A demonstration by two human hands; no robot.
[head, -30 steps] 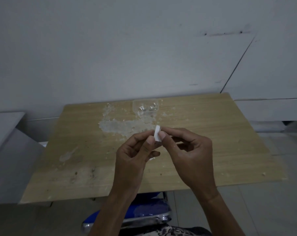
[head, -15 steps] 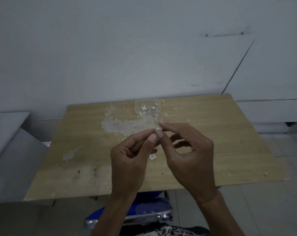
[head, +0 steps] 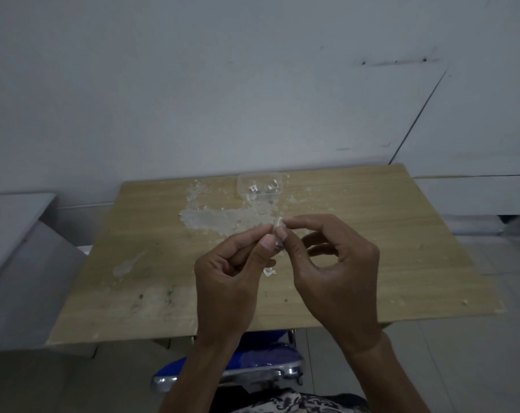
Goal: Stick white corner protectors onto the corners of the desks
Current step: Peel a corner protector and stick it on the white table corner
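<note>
Grey ledge (head: 11, 216) at far left; pale wall (head: 223, 84) across top. Wooden desk (head: 139, 293) mid-frame, flaky white residue (head: 220, 217), clear tub (head: 259, 186) at back edge. Centre: left hand (head: 227, 289) and right hand (head: 336, 272) both pinching small corner protector (head: 277, 227) above desk. Blue chair (head: 264, 359) below.

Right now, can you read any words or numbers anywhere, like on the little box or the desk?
There are none to read.
clear plastic box: no label shows; the small white pieces inside look a bit like letters but they are shapes, not print.
small white piece pinched between the left hand and the right hand: blank as far as it shows.
desk: only pale stains and crumbs.
wall: marks, no writing.
</note>
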